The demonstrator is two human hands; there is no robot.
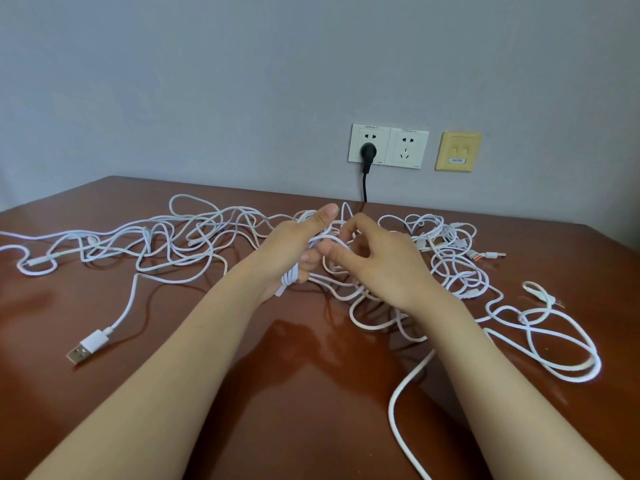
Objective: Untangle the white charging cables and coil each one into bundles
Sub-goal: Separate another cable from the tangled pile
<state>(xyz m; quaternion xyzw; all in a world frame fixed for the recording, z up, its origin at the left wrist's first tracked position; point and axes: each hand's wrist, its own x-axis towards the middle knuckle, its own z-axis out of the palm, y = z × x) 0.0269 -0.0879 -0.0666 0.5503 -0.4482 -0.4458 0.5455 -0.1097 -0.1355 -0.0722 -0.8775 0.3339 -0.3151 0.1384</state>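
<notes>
Head view, one frame. Both forearms enter from the bottom of the frame and meet at centre above a brown glossy surface [304, 382]. The left hand [298, 247] has its fingers curled round a small bundle [290, 276] of looped white cable, thumb extended toward the top of the frame; a short end of the bundle hangs out below the fist. The right hand [377, 261] is just beside it, thumb and forefinger closed in a pinch on a strand that runs across to the left hand. The white charging cables [194, 237] lie in a loose tangle across the middle band of the frame, from the left edge to the right, passing under both hands. One USB plug [81, 348] lies apart at lower left. A thick strand [390, 410] trails to the bottom edge at lower right. Several connectors cluster at centre right, one with an orange insert [476, 255]. Wall behind: double socket [405, 147] with a black plug [367, 151] in its left half, and a yellow wall plate [458, 151] to the right.
</notes>
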